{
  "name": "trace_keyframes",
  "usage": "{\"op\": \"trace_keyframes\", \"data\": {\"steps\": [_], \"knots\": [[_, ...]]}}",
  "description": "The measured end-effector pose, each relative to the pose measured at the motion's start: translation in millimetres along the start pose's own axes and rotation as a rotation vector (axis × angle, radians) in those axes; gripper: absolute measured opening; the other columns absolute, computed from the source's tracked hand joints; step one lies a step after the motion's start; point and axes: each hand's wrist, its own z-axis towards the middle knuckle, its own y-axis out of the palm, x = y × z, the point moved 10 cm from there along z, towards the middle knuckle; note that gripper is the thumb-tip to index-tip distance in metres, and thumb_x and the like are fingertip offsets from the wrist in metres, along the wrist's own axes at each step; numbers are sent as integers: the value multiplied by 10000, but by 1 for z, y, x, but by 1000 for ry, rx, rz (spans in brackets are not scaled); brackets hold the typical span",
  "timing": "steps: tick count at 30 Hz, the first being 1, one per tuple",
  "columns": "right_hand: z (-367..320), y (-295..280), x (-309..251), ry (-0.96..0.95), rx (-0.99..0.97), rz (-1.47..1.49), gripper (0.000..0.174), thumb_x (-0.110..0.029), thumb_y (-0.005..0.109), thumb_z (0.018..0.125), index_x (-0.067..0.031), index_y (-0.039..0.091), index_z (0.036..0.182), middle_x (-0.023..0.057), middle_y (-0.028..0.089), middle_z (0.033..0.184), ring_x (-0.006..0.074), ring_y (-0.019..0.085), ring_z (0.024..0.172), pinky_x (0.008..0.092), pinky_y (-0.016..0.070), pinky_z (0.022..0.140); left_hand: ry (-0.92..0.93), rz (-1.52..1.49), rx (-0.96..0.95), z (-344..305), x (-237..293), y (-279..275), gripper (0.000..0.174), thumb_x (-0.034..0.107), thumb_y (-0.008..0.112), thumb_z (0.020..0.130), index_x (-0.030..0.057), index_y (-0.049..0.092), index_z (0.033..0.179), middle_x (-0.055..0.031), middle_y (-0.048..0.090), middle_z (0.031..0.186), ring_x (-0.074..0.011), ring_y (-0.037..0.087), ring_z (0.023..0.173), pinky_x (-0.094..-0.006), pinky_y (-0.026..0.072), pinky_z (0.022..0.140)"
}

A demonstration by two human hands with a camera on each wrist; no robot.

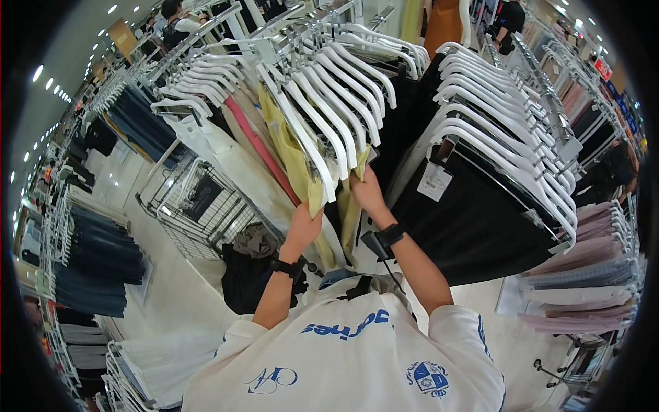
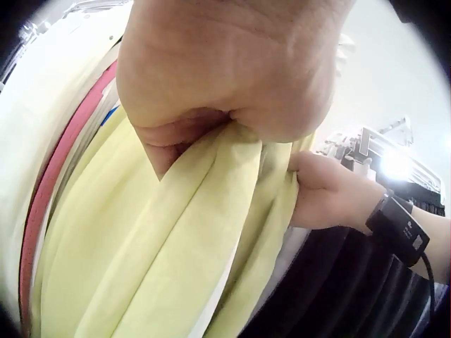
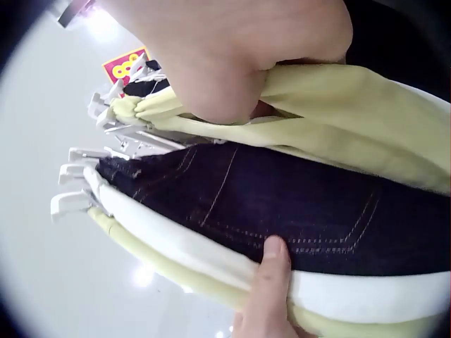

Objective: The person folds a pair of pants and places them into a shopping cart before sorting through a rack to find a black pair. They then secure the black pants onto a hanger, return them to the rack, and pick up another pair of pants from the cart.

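Note:
Yellow-green trousers (image 1: 283, 134) hang on white hangers (image 1: 322, 103) in front of me. My left hand (image 1: 302, 230) grips their fabric, fingers curled round a fold in the left wrist view. Its thumb lies on dark stitched jeans (image 3: 296, 197) in the right wrist view, with a white garment (image 3: 352, 292) and another yellow-green one (image 3: 169, 260) in the same stack. To the right, my right hand (image 1: 368, 192) grips a second yellow-green garment (image 3: 338, 105), which bunches at its curled fingers. A gap parts the two hands. My right fingertips are mostly hidden.
Black garments (image 1: 473, 220) with a white tag (image 1: 434, 180) hang close on the right. A pink garment (image 1: 254, 141) and white trousers (image 1: 213, 147) hang on the left. Below stand a wire cart (image 1: 168, 213) and a dark clothing heap (image 1: 244, 278). More racks surround me.

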Motion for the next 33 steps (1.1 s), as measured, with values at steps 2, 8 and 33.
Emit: {"op": "trace_keyframes", "data": {"steps": [2,8,33], "knots": [[7,-7,12,28,-12,47,399,-43,514,909,-2,532,1305,181,668,1109,269,635,1034,360,468,926,-106,56,-6,-1,-10,-5,289,149,587,949,-44,617,1162,-299,669,1018,-500,598,1022,-463,504,843],[3,-20,20,162,53,115,340,-64,506,957,0,554,1287,84,651,1114,173,589,994,313,457,903,-132,56,-3,-2,-16,-12,285,141,592,940,-47,615,1153,-299,669,1015,-495,602,1017,-467,504,841],[-37,29,-43,-144,-229,-85,1098,-158,863,630,20,240,1516,246,361,1463,388,352,1391,399,282,1176,-53,-52,-229,1,-19,31,388,35,505,877,-22,568,1256,-263,660,1140,-452,606,1102,-436,475,939]]}}
